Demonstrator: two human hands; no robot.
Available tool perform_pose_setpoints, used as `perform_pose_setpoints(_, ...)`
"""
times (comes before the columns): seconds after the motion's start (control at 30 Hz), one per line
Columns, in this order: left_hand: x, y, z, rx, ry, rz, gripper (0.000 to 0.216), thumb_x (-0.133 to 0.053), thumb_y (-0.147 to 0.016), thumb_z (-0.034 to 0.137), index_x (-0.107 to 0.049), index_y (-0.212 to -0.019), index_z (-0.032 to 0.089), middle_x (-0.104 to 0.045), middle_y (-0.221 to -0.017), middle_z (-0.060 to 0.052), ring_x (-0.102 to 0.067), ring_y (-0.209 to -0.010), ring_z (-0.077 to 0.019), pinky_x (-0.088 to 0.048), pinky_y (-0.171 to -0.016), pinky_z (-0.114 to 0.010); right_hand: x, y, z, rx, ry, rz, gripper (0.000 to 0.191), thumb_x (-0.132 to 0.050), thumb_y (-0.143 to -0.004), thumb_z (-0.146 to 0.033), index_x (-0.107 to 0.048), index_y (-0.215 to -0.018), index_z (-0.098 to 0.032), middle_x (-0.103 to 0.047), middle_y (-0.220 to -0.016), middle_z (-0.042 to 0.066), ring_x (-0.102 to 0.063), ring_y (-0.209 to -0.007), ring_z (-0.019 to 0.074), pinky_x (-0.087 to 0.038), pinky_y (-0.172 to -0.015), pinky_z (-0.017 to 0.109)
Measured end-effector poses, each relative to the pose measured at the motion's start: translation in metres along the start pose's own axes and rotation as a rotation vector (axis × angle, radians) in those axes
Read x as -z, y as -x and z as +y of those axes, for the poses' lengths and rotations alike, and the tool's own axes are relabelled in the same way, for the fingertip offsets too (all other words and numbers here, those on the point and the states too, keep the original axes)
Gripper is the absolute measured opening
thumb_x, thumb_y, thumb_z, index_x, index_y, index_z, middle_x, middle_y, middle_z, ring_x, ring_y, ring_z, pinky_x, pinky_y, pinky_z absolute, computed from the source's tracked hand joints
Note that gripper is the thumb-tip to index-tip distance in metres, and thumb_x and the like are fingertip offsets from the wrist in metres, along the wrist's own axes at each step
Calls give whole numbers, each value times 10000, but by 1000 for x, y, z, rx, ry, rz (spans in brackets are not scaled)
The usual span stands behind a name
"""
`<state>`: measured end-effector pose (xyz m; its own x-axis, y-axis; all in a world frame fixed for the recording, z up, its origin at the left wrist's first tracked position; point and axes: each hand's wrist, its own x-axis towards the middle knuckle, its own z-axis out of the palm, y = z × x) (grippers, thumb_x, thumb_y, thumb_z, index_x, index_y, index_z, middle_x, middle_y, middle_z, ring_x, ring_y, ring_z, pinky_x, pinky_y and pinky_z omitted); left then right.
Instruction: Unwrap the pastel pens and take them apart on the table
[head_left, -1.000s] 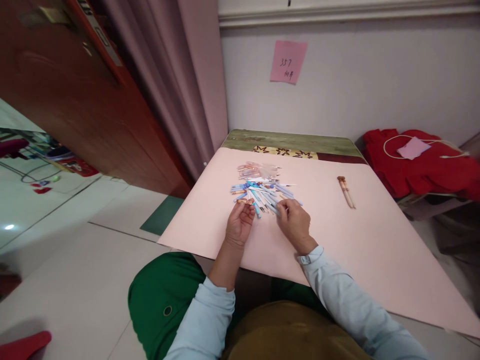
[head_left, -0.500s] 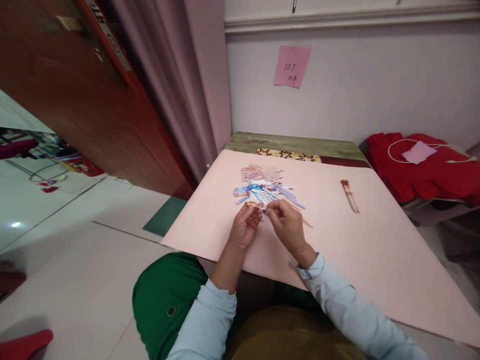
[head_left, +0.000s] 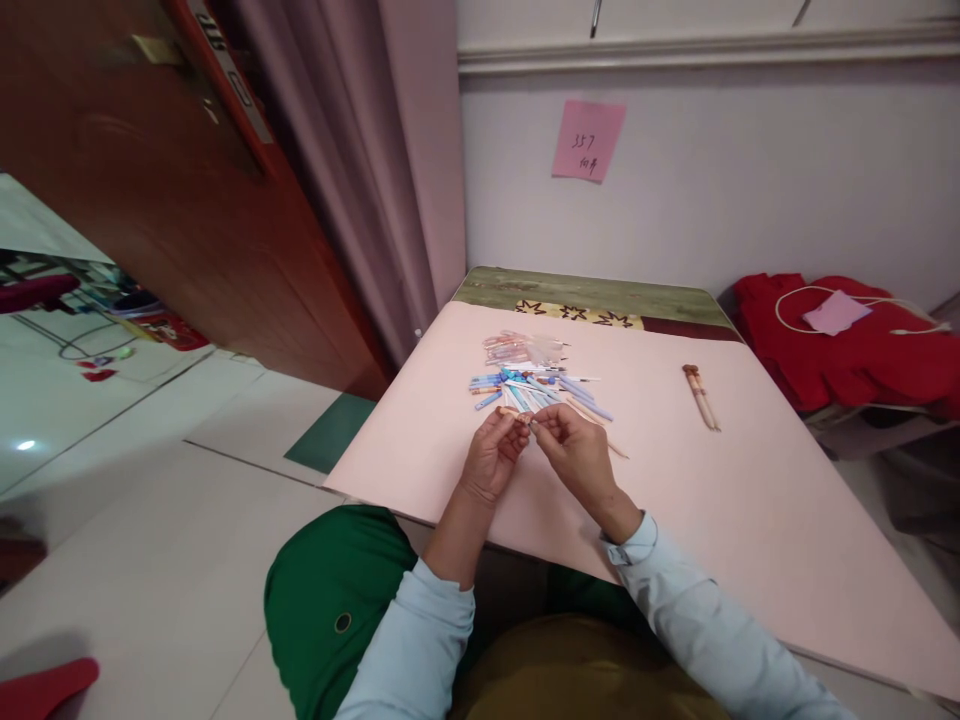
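Note:
My left hand (head_left: 491, 462) is closed on a short beige pen barrel (head_left: 511, 412), held level between thumb and fingers. The fingertips of my right hand (head_left: 581, 455) pinch at the barrel's right end; the small part between them is mostly hidden. Just beyond my hands lies a loose heap of blue and white pen parts (head_left: 517, 380). Clear pink barrels (head_left: 517, 347) lie behind it, and lilac barrels (head_left: 589, 396) stick out on its right. A thin beige part (head_left: 616, 448) rests beside my right hand. Two assembled beige pens with brown tops (head_left: 701, 398) lie side by side farther right.
Pale pink sheeting covers the table (head_left: 750, 540). A pink note (head_left: 589, 140) is stuck to the wall behind. Red cloth (head_left: 780, 355) with a white cable lies past the right edge. A green stool (head_left: 330, 590) stands at the front left, near a wooden door (head_left: 247, 250) and curtain.
My two hands have come slightly closer together at the barrel's end, so the dark and white bit seen there before is now more covered. The view has shifted slightly.

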<state>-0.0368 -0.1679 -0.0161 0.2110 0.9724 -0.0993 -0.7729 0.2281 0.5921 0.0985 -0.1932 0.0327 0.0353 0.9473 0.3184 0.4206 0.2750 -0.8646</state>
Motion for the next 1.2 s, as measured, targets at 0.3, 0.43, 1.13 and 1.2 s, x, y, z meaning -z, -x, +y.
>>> perform_pose_setpoints(0.3,-3,2,0,23,16,-1,174,-749,-770,213,-619,-852,132,-656,-776,-4,-616,-673,-67,-481,-637,-170,1,-2,-4,-104,-125,-41,187,-672,-811,-378,-653,-864,-199,-687,-723,18,-637,-625,146,-511,-606,259)
perform_pose_setpoints(0.43,-1,1,-1,39,51,45,183,-765,-750,195,-631,-855,128,-657,-747,4,-609,-623,-53,-471,-568,-142,-1,-6,1,-164,-186,-42,283,-747,-738,-441,-647,-836,-195,-657,-681,4,-597,-584,130,-471,-563,242)
perform_pose_setpoints(1.13,-2,-4,6,70,180,152,37,-619,-848,124,-644,-875,120,-712,-886,-69,-657,-666,-72,-546,-612,-140,83,18,59,-231,740,112,252,-548,-861,-422,-719,-907,-242,-681,-874,28,-584,-711,163,-301,-556,270)
perform_pose_setpoints(1.2,-2,-4,6,66,176,158,37,-618,-845,119,-642,-873,121,-714,-888,-72,-660,-668,-73,-545,-616,-139,84,20,63,-240,776,79,255,-558,-856,-419,-715,-948,-240,-678,-924,35,-603,-773,173,-317,-578,275)
